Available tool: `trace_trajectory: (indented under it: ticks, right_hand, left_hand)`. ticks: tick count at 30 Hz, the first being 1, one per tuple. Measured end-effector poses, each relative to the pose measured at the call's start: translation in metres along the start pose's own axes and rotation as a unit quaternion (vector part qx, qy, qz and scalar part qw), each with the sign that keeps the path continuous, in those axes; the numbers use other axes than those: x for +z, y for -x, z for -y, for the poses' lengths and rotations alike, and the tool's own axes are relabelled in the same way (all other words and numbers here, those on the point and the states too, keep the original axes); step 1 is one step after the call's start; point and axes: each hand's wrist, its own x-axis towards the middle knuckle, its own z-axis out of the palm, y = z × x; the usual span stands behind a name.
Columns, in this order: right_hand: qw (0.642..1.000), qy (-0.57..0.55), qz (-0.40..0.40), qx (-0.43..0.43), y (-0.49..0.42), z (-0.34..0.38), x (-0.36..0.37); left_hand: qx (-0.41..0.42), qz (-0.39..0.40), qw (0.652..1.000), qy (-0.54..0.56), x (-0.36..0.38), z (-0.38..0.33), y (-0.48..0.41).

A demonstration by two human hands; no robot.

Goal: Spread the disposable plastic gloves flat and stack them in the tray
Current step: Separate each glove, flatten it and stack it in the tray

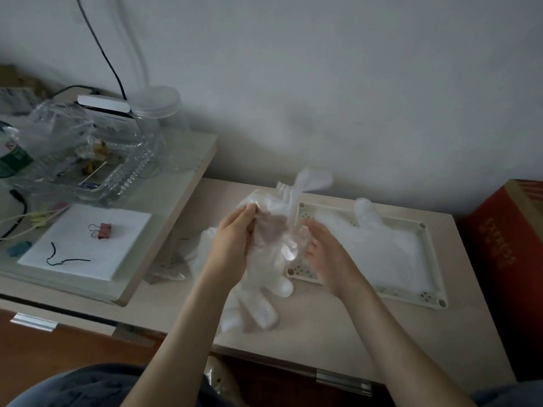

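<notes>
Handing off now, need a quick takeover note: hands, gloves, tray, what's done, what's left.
Left hand: pinches the crumpled glove, held up over the table.
Right hand: against the same glove; grip unclear.
Tray: flat glove lies in it; layer count unclear.
Done: that glove is placed.
Left: flatten the held glove and lay it on top. The loose plastic beside the left hand likely comes next.

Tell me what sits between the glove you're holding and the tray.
Nothing visible blocks it. The left hand and right hand hold the crumpled glove above the tray's left end. Inside lies only a flattened glove, the stack it joins.
</notes>
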Motion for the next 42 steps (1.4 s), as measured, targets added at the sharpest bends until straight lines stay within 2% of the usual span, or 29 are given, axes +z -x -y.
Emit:
trace_trajectory:
  ticks: [4, 8, 14, 15, 16, 19, 20, 21, 22, 23, 24, 26, 27, 31, 34, 37, 38, 39, 41, 42]
  right_hand:
    - [0.996, -0.003, 0.042, 0.077, 0.004, 0.002, 0.008]
    - [0.992, -0.033, 0.071, 0.101, 0.008, 0.001, 0.016]
    - [0.988, 0.031, 0.089, 0.124, 0.009, -0.017, 0.029]
    - [0.987, 0.041, 0.089, 0.128, 0.011, -0.019, 0.035]
    - [0.988, 0.052, 0.083, 0.120, 0.007, -0.025, 0.037]
    - [0.989, 0.066, 0.087, 0.102, 0.004, -0.026, 0.048]
    - [0.992, 0.066, 0.083, 0.075, 0.001, -0.028, 0.046]
    - [0.995, 0.062, 0.058, 0.057, -0.004, -0.031, 0.044]
    - [0.997, 0.048, 0.014, 0.059, -0.010, -0.034, 0.042]
    - [0.997, 0.054, -0.034, 0.053, -0.016, -0.037, 0.036]
    - [0.992, 0.087, -0.086, 0.033, -0.020, -0.039, 0.029]
    - [0.972, 0.173, -0.159, -0.019, -0.023, -0.041, 0.020]
    - [0.962, 0.207, -0.174, -0.043, -0.022, -0.040, 0.016]
    - [0.917, 0.331, -0.203, -0.093, -0.025, -0.044, 0.009]
    - [0.901, 0.355, -0.208, -0.141, -0.024, -0.037, 0.003]
    - [0.907, 0.349, -0.177, -0.156, -0.018, -0.020, 0.002]
    - [0.917, 0.326, -0.166, -0.159, -0.015, -0.013, 0.004]
    - [0.931, 0.290, -0.156, -0.159, -0.012, -0.007, 0.005]
    - [0.959, 0.195, -0.134, -0.154, -0.004, 0.008, 0.009]
    - [0.970, 0.154, -0.119, -0.147, 0.002, 0.016, 0.011]
  left_hand:
    - [-0.008, -0.011, 1.000, -0.016, 0.005, 0.003, -0.003]
    - [-0.044, -0.016, 0.999, -0.006, 0.006, 0.000, -0.002]
    - [-0.099, 0.080, 0.985, 0.117, -0.011, -0.006, -0.002]
    - [-0.104, 0.081, 0.986, 0.106, -0.013, -0.007, -0.004]
    - [-0.109, 0.065, 0.988, 0.083, -0.014, -0.010, -0.006]
    - [-0.079, -0.078, 0.991, -0.069, -0.025, -0.007, -0.010]
    - [-0.071, -0.076, 0.992, -0.069, -0.029, -0.005, -0.011]
    - [-0.059, -0.041, 0.996, -0.053, -0.038, 0.001, -0.015]
    - [-0.049, -0.018, 0.998, -0.019, -0.048, 0.005, -0.015]
    - [-0.060, -0.033, 0.998, -0.016, -0.054, 0.010, -0.017]
    - [-0.091, -0.079, 0.993, -0.009, -0.057, 0.012, -0.018]
    - [-0.139, -0.208, 0.965, -0.086, -0.061, 0.024, -0.024]
    - [-0.145, -0.234, 0.953, -0.125, -0.063, 0.031, -0.025]
    - [-0.171, -0.276, 0.928, -0.182, -0.078, 0.047, -0.032]
    - [-0.168, -0.312, 0.901, -0.251, -0.090, 0.051, -0.038]
    - [-0.071, -0.306, 0.904, -0.292, -0.070, 0.039, -0.025]
    - [-0.016, -0.311, 0.906, -0.287, -0.062, 0.033, -0.020]
    - [0.061, -0.308, 0.894, -0.318, -0.054, 0.028, -0.017]
    - [0.181, -0.259, 0.887, -0.337, -0.040, 0.023, -0.013]
    - [0.206, -0.222, 0.898, -0.319, -0.033, 0.020, -0.011]
